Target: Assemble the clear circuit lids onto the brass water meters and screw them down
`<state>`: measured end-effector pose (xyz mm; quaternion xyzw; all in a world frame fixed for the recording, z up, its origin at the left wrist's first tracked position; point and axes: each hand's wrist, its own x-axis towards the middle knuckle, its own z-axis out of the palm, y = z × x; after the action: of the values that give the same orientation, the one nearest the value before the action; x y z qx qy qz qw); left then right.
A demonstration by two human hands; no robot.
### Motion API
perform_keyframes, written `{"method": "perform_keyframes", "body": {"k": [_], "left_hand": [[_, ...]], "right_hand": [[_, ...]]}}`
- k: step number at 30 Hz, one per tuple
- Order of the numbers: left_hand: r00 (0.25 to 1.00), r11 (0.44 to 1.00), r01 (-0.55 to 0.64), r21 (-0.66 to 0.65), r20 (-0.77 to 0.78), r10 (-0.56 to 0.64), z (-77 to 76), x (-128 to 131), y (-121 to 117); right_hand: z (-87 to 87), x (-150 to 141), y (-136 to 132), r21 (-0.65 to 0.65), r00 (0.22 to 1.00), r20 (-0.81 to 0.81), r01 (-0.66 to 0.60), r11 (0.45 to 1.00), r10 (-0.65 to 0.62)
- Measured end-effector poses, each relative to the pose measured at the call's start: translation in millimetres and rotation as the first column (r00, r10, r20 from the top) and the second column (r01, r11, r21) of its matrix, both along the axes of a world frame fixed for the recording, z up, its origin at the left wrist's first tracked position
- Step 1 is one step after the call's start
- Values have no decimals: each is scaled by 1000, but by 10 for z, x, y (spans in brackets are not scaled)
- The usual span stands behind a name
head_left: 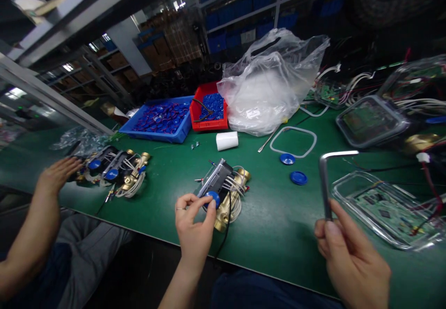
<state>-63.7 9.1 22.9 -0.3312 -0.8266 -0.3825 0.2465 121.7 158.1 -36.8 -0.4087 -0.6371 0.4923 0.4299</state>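
My left hand (pixel 195 223) pinches the rim of a round blue cap (pixel 213 199) between thumb and forefinger. The cap sits against a meter assembly, which has a grey housing (pixel 218 176), a brass pipe body (pixel 223 217) and coiled white cables. It lies on the green table near the front edge. In my right hand (pixel 348 248) a shiny L-shaped hex key (pixel 325 179) is gripped by its long arm, the short arm pointing right. That hand is raised over the table, apart from the assembly. Two loose blue caps (pixel 298 178) lie between my hands, farther back.
Another person's hand (pixel 57 176) rests beside similar brass assemblies (pixel 130 179) at left. Behind stand a blue tray (pixel 181 134) of caps, a red bin (pixel 211 125) of small blue parts and a plastic bag (pixel 268 90). Clear cases with circuit boards (pixel 386 211) lie right.
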Motion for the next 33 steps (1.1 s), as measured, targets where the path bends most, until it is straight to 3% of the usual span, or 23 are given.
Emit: {"method": "perform_keyframes", "body": {"k": [3,6,10,13,15,18,21,23,28,31,33], "left_hand": [[1000,1000,16,10,21,-16,-19,13,-6],[1000,1000,10,24,17,-10,-48,36,-2],[1000,999,-5,43,-28,6,-92,76,23],[998,995,-55,85,41,52,-122,87,55],[987,985,-109,131,132,91,-140,80,78],[965,971,-145,190,244,97,-163,61,98],[953,966,-130,224,299,59,-180,48,92],[948,963,-123,240,316,42,-190,45,82],[947,960,-144,241,315,63,-209,49,95],[959,953,-179,244,260,114,-223,46,123],[963,952,-151,266,256,81,-243,39,132]], "right_hand": [[29,-81,-154,126,973,45,-229,965,225],[135,-248,-259,268,892,49,-445,855,449],[249,-465,-360,320,812,14,-556,767,583],[240,-545,-433,319,762,31,-621,716,647],[208,-559,-470,332,752,49,-633,699,657],[156,-551,-501,396,798,43,-566,723,601],[112,-555,-513,453,794,110,-576,681,598],[90,-570,-521,440,758,165,-629,641,631],[60,-599,-537,463,808,117,-558,689,577],[48,-603,-534,438,774,172,-614,657,609],[46,-602,-528,423,769,187,-625,656,611]]}}
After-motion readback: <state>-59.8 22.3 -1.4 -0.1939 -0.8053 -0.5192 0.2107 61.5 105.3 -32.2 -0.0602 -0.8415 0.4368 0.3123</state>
